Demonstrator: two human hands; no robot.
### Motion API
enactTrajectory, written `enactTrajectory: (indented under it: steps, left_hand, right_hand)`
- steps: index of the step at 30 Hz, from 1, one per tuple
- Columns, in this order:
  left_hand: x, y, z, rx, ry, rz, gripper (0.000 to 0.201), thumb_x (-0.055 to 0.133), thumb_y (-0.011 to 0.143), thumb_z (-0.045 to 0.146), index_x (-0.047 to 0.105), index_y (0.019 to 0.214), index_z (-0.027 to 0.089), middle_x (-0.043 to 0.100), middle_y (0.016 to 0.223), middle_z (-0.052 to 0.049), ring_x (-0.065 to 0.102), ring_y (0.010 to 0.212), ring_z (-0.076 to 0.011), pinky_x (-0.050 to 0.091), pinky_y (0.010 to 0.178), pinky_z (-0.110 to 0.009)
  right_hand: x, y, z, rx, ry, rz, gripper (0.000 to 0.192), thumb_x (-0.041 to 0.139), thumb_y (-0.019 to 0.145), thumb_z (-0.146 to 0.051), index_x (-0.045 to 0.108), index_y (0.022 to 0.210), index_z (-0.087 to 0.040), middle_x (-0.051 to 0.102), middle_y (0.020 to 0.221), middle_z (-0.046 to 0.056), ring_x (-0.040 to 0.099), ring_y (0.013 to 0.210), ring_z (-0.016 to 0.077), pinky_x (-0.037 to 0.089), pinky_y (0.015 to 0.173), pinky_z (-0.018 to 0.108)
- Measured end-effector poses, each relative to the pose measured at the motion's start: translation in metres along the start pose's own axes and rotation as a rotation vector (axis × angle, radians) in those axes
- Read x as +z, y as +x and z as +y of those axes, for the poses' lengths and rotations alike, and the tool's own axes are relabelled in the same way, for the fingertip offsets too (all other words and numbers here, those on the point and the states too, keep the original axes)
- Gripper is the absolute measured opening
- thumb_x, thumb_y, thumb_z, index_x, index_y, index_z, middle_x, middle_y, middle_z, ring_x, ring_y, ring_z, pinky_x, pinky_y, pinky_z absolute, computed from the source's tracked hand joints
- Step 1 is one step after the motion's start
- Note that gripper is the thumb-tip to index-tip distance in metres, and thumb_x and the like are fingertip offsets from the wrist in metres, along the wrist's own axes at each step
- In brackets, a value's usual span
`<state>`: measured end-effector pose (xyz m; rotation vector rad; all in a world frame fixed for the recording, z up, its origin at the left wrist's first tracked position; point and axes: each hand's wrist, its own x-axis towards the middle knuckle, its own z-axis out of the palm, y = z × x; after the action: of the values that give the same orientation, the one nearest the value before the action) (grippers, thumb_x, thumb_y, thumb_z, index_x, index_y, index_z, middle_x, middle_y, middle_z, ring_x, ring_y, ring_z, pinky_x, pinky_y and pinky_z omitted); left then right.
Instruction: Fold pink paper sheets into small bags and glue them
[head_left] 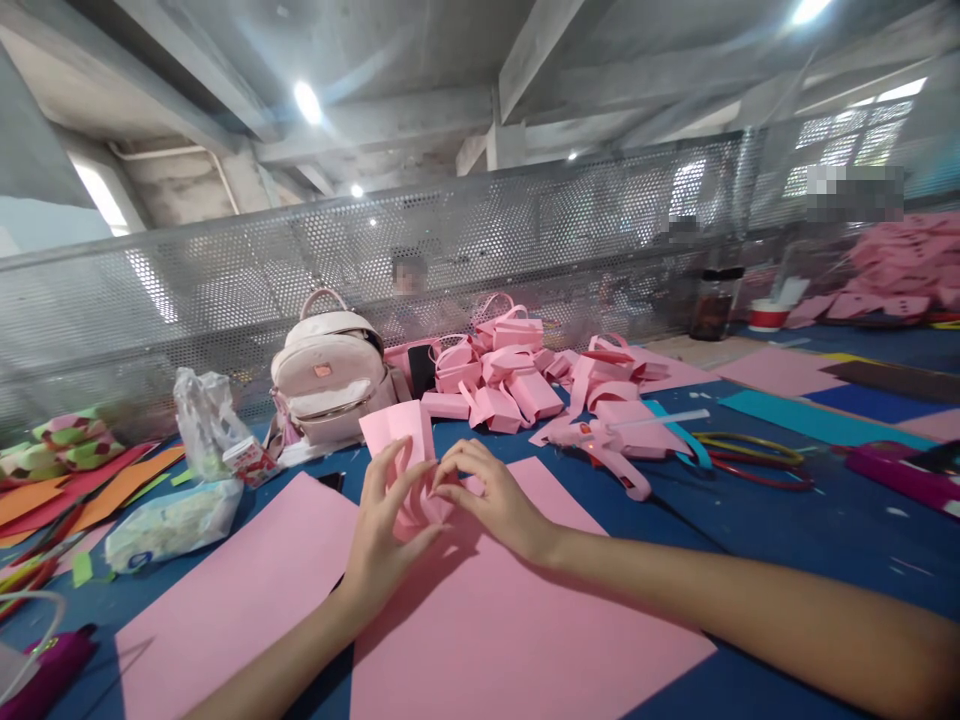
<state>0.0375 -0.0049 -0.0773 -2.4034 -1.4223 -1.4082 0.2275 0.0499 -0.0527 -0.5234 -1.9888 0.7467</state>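
Observation:
A folded pink paper piece (400, 428) stands upright between my hands, with creased layers showing near its lower part. My left hand (384, 515) is closed around its left side, the thumb reaching across below. From the right, my right hand (496, 492) pinches at the piece's lower right edge, fingertips bunched together. Beneath both hands lies a large flat pink sheet (517, 630). Another pink sheet (255, 580) rests to the left, partly behind my left forearm. What lies inside the folds is hidden by my fingers.
Several small pink paper bags (510, 365) pile up at the back. A pink glue gun (600, 445) lies right of my hands, its cord trailing. A white backpack (330, 375) stands behind. Scissors (750, 455), a lidded jar (714, 305) and a tissue pack (176, 525) surround the workspace.

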Motion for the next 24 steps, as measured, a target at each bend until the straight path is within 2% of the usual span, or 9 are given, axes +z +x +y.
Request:
enactTrajectory:
  steps: [14, 24]
  left_hand:
    - [0.0, 0.0, -0.001, -0.02, 0.003, 0.006, 0.05, 0.07, 0.09, 0.028, 0.053, 0.136, 0.035, 0.033, 0.159, -0.009, 0.03, 0.148, -0.0354, 0.032, 0.118, -0.059]
    - [-0.001, 0.001, 0.001, -0.045, -0.024, -0.002, 0.05, 0.07, 0.089, 0.026, 0.053, 0.135, 0.036, 0.032, 0.157, -0.008, 0.03, 0.148, -0.0349, 0.032, 0.117, -0.06]
  right_hand:
    - [-0.001, 0.003, 0.011, 0.021, 0.043, 0.043, 0.018, 0.065, 0.098, -0.034, 0.066, 0.083, -0.022, 0.064, 0.091, 0.002, 0.058, 0.097, 0.0221, 0.043, 0.091, 0.036]
    - [-0.002, 0.005, 0.012, 0.08, 0.086, 0.085, 0.029, 0.065, 0.096, -0.045, 0.064, 0.079, -0.021, 0.061, 0.089, 0.002, 0.058, 0.091, 0.0209, 0.046, 0.082, 0.033]
